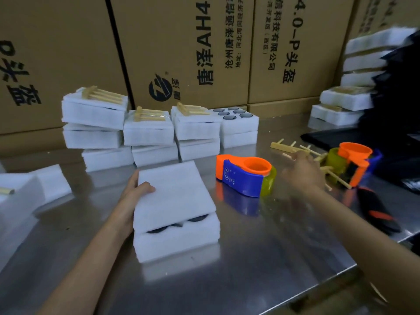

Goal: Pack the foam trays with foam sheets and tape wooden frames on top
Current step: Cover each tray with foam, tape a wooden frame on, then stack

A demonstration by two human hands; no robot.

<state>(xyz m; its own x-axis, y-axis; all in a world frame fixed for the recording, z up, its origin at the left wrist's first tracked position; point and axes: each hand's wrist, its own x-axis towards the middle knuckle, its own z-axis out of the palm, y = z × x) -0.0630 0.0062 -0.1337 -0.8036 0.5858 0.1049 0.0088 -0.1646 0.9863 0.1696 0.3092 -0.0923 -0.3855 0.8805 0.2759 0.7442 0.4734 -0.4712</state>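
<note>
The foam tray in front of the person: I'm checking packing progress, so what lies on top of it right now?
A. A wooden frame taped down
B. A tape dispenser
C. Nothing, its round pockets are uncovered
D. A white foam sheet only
D: the foam tray is covered by a bare white foam sheet, steadied by the left hand; the loose wooden frames lie by the right hand.
</note>
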